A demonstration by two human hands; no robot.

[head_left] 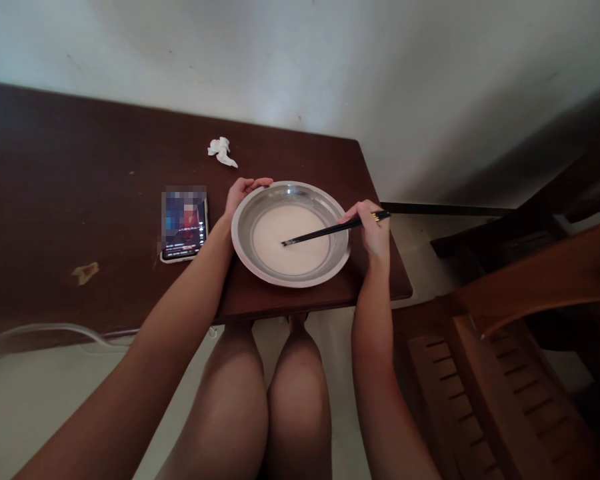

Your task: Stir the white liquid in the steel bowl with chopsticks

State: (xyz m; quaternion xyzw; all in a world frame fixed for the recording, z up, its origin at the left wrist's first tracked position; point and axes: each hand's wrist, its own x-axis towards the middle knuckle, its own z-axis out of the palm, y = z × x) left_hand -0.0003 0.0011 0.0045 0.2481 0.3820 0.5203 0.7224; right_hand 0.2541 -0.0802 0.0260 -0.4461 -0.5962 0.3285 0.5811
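Note:
A round metal bowl (245, 257) rests near the front edge of the dark brown table, holding a creamy white liquid (300, 257). At the bowl's far left rim, my left hand (241, 195) grips its side, the fingers curled along the outer edge. My right hand (373, 227), at the right rim, is closed around a pair of black chopsticks (325, 231) with gold marks near the top. The chopsticks slant down to the left over the bowl, and their whitened tips are at the liquid. Part of my right fingers is hidden behind the rim and chopsticks.
A lit phone (185, 227) lies on the table (105, 167) left of the bowl. Behind it is a crumpled white tissue (222, 151). A pale cable (65, 328) runs along the front left edge. Wooden chairs (480, 373) stand at the right, and a wall (280, 67) borders the back.

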